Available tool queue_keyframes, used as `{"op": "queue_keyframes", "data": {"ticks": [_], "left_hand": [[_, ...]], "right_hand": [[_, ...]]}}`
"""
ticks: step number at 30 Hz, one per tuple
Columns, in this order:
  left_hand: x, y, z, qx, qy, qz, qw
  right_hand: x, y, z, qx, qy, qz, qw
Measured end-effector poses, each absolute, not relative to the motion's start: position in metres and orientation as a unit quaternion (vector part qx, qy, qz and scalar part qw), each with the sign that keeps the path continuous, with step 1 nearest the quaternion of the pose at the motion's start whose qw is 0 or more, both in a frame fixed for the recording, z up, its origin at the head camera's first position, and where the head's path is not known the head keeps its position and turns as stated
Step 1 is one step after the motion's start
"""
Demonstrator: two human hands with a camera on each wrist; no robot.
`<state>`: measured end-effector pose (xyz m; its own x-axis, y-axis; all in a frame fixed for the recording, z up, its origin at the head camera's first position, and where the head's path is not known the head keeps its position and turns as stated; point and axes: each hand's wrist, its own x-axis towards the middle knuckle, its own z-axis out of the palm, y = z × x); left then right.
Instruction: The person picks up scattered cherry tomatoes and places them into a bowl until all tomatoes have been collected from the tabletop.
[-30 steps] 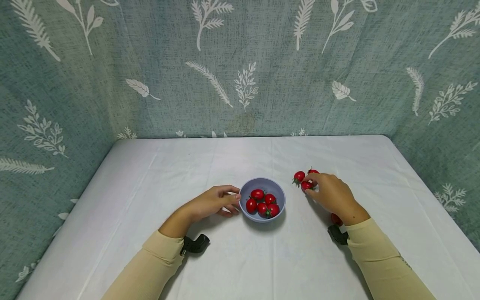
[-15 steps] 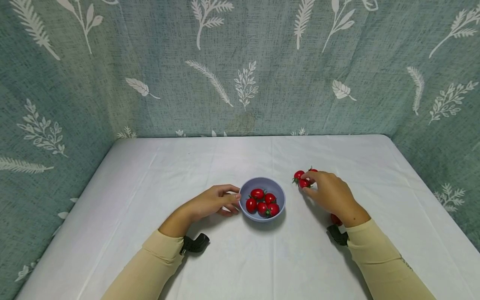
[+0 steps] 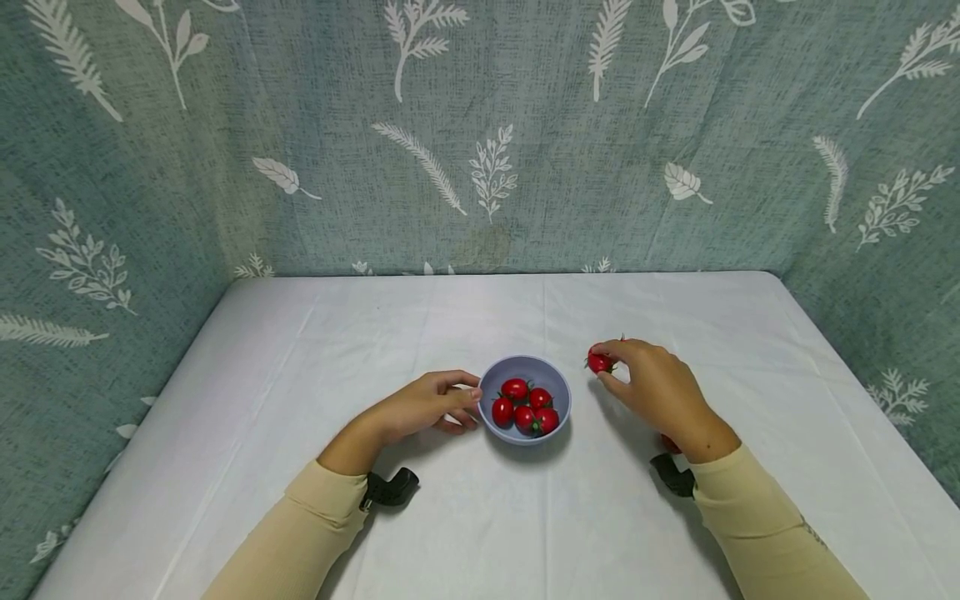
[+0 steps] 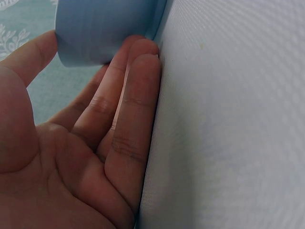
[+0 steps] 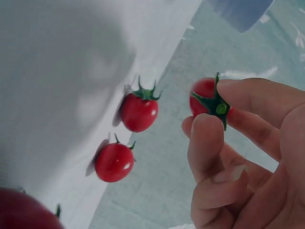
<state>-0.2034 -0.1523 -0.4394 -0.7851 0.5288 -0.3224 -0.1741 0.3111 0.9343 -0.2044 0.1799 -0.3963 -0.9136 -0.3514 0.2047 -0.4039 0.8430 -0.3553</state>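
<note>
In the head view, a lavender bowl (image 3: 525, 442) holds several red cherry tomatoes. Against the bowl's left side, my left hand (image 3: 431, 408) rests its fingertips and thumb; the left wrist view shows these fingers (image 4: 133, 105) nearly straight along the cloth, touching the bowl wall (image 4: 100, 33). To the bowl's right, my right hand (image 3: 660, 392) pinches a cherry tomato (image 5: 202, 98) with a green calyx between thumb and fingers. Two more tomatoes lie on the cloth beside it in the right wrist view, one upper (image 5: 139, 113) and one lower (image 5: 114, 162); my hand mostly hides them in the head view.
Another tomato (image 3: 670, 444) lies under my right wrist, partly covered. White cloth (image 3: 450, 533) covers the table. A green leaf-patterned curtain (image 3: 315, 217) stands along the back and both sides. Each wrist wears a black camera, such as the left one (image 3: 393, 487).
My right hand has moved slightly left and up, with its pinched tomato shifting the same way in front of the others. My left hand and the bowl have stayed put.
</note>
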Motion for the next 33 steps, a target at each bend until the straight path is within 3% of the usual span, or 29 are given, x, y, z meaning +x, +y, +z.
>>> {"op": "queue_keyframes", "data": {"ticks": [23, 33], "left_hand": [[-0.205, -0.152, -0.442, 0.116, 0.749, 0.578, 0.303], [-0.202, -0.152, -0.439, 0.118, 0.749, 0.578, 0.303]], "right_hand": [[-0.188, 0.164, -0.387, 0.242, -0.932, 0.221, 0.154], [-0.179, 0.155, -0.384, 0.266, -0.923, 0.232, 0.155]]}}
